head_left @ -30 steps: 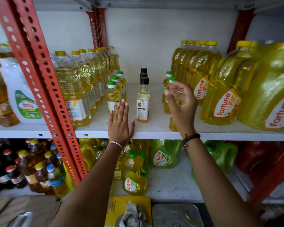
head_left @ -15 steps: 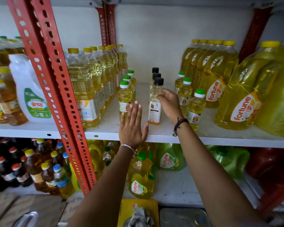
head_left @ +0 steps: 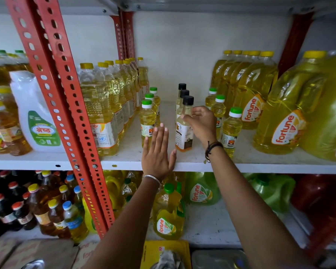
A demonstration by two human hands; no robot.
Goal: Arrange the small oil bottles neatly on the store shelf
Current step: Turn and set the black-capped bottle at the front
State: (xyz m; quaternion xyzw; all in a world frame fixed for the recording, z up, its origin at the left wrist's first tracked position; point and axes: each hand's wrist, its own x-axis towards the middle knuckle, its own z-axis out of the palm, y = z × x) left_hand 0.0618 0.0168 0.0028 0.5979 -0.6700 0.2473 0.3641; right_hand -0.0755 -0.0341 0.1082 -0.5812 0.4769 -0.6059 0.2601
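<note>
The right hand [head_left: 201,123] gripped the neck of the upright, black-capped clear plastic oil bottle [head_left: 184,131]; the left hand [head_left: 157,152], open and flat, rested just left of it.

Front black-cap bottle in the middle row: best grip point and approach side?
Grip the front black-cap bottle at its narrow shoulder just under the cap, from the right, where the right hand is. It stands upright, with matching bottles directly behind, and the left hand lies flat to its left.

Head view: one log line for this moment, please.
stage: aligning small bottles | right hand: fingers on front black-capped bottle | left hand: open, flat at shelf edge | green-capped rows: upright
</note>
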